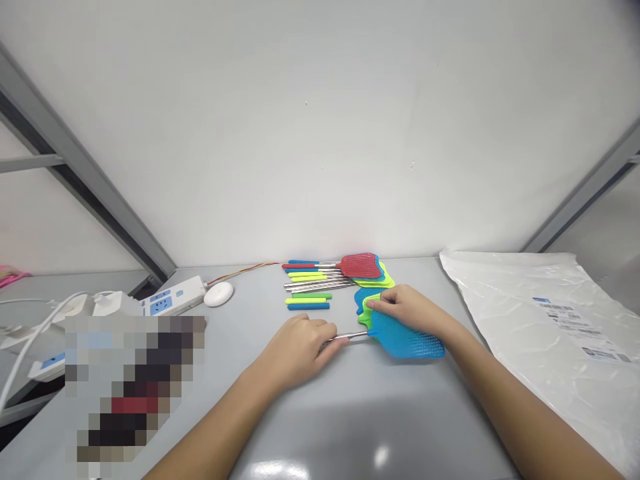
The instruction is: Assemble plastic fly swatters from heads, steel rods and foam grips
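Note:
My left hand (303, 343) is closed round the thin metal rod (357, 335) of a blue fly swatter. The perforated blue head (410, 341) of that swatter lies to the right, below my right hand. Pinched together, the fingertips of my right hand (404, 308) rest at a yellow-green fly swatter head (367, 308); the exact grip is partly hidden. Another blue swatter head (364, 293) shows behind it. Left of these heads lie loose handle sleeves: a green one (313, 295), a yellow one (306, 301) and a blue one (309, 307).
By the wall lies a pile of fly swatters with a red head (361, 266) on top. A white plastic mailer (530, 320) covers the right side. At left are a power strip (175, 298), a round white device (219, 294), cables and a pixelated area.

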A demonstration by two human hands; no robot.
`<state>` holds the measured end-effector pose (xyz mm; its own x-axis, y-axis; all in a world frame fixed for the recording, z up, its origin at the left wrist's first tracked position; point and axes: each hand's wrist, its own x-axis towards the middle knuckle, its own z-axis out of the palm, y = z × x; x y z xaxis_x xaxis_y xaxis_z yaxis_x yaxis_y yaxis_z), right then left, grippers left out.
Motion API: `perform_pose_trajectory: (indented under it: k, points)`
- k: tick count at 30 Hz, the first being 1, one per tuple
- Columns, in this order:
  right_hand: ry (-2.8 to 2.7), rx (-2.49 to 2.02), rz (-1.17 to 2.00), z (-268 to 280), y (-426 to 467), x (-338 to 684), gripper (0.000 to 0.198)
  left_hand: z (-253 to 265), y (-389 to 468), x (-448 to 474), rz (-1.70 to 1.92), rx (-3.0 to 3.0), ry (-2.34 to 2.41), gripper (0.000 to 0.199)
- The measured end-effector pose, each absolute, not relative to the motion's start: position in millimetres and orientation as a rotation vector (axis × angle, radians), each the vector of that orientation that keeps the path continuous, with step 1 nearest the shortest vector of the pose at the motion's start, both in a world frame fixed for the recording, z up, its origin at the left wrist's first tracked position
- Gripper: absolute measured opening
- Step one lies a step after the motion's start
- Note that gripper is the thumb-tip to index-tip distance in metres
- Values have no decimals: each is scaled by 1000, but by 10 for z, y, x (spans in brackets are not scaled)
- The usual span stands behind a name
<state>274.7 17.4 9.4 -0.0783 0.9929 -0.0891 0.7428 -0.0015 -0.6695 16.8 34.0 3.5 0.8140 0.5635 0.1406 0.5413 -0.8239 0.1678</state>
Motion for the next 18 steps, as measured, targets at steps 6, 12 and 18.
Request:
perform_pose_trajectory:
  k: [6, 12, 18]
  points:
    - [-1878, -1794, 827, 99, 161, 2751, 55, 40, 336, 168, 283, 2877, 875, 40]
    - [-1898, -1795, 838, 123, 146, 2748, 56, 47, 337, 170, 277, 2880, 870, 42]
    - [-1890, -1812, 804, 99, 155, 2745, 56, 56, 339, 177, 280, 2866, 887, 44]
